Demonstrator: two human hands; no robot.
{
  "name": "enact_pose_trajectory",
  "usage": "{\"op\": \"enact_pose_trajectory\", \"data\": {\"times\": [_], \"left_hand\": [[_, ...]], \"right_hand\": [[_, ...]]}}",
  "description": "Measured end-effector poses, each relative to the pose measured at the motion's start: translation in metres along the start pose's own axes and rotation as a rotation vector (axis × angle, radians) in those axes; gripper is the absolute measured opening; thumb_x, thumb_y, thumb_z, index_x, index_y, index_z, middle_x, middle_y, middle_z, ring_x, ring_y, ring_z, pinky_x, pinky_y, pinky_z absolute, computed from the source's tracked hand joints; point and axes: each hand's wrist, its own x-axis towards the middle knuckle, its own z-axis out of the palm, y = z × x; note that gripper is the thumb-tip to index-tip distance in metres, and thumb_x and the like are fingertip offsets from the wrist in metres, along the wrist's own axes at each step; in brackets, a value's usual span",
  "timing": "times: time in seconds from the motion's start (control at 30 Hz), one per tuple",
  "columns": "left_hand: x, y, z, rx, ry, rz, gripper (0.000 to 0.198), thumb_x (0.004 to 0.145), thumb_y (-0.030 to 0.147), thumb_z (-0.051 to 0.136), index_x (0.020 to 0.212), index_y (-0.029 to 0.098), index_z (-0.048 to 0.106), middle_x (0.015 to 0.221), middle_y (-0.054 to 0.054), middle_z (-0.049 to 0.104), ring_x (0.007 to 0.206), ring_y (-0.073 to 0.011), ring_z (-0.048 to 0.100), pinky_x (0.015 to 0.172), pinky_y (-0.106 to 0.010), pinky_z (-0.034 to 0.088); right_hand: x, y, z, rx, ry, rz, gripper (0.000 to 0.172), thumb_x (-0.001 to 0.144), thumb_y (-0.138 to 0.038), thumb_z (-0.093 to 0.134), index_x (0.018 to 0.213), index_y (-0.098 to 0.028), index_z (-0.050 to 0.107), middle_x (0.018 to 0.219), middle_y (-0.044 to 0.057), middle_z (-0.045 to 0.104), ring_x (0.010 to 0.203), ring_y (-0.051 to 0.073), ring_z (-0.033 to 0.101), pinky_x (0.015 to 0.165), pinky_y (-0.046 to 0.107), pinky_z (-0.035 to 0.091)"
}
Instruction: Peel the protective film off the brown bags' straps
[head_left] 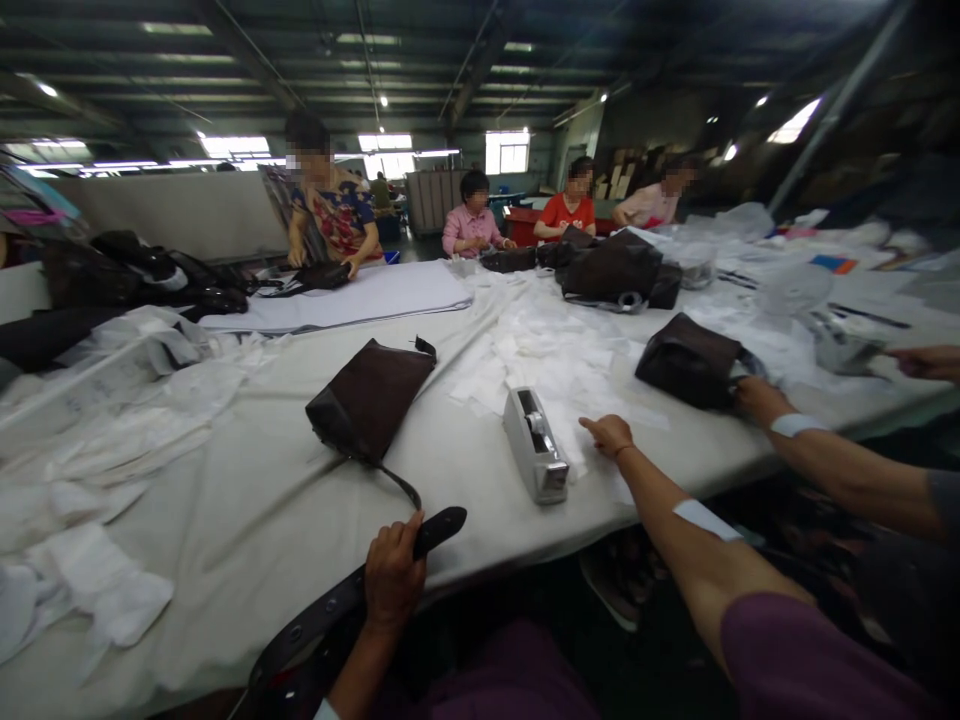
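My left hand is closed around a black strap near the table's front edge. The strap's rounded end sticks out past my fist, and its long part, with eyelets, hangs toward my lap. Beyond that hand lies a dark brown bag, tilted on the cloth; a thin strap runs from it toward my fist. My right hand reaches over the table with its index finger stretched out, at the edge of a pile of thin white sheets. A grey tape dispenser stands just left of it.
At right, a co-worker's hand touches another dark bag. More bags sit farther back. White wrapping lies at left. Several people work across the cloth-covered table. A stack of large white sheets lies near one.
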Motion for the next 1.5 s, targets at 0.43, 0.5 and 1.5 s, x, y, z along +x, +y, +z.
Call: {"op": "enact_pose_trajectory", "data": {"times": [0.43,0.5,1.5], "left_hand": [[-0.003,-0.005,0.008,-0.072,0.077,0.001,0.039,0.082,0.010,0.047,0.119,0.017,0.054,0.081,-0.006,0.061,0.075,-0.0210,0.055,0.071,-0.034,0.044],[-0.002,-0.005,0.007,-0.161,0.126,-0.018,0.033,0.083,0.011,0.045,0.114,0.018,0.057,0.081,-0.006,0.062,0.075,-0.0209,0.056,0.071,-0.034,0.045],[-0.004,0.044,-0.103,-1.454,-0.429,-0.422,0.021,0.071,0.020,0.062,0.074,0.019,0.041,0.068,0.004,0.046,0.061,-0.0091,0.043,0.058,-0.022,0.034]], "right_hand": [[-0.049,-0.067,-0.020,0.470,0.003,-0.406,0.025,0.062,-0.035,0.067,0.063,-0.019,0.048,0.067,-0.002,0.058,0.066,0.012,0.057,0.062,0.024,0.049],[-0.082,-0.071,-0.041,0.569,0.015,-0.567,0.021,0.063,-0.029,0.071,0.068,-0.019,0.054,0.068,-0.002,0.060,0.064,0.011,0.056,0.061,0.022,0.047],[-0.314,-0.016,0.054,0.800,-1.059,0.059,0.049,0.063,-0.042,0.074,0.106,-0.024,0.062,0.081,0.001,0.061,0.062,0.013,0.049,0.055,0.024,0.040]]}}
